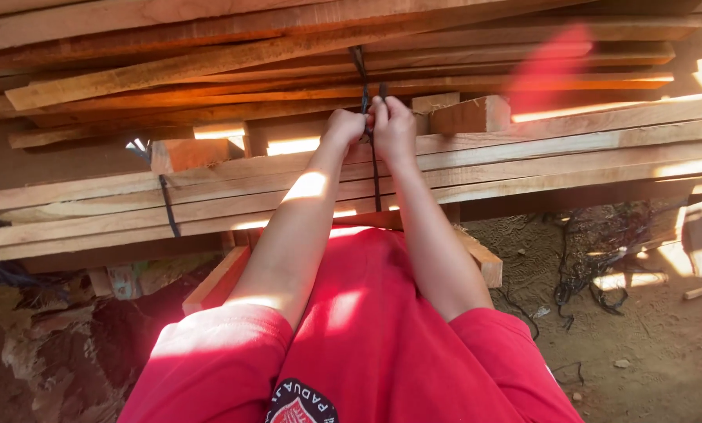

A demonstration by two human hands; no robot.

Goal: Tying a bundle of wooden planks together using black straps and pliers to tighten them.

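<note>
Both my arms reach forward to a stack of long wooden planks (523, 157). A black strap (376, 176) runs vertically around the planks at the middle. My left hand (344, 127) and my right hand (393, 125) sit side by side on top of the bundle, both closed on the strap where its ends (360, 74) rise above the planks. My red shirt fills the lower part of the view.
A second black strap (167, 205) binds the planks further left. More planks (210, 63) are piled above and behind. A tangle of black cord (593, 274) lies on the dirt ground at the right. Rubble and rock lie at the lower left.
</note>
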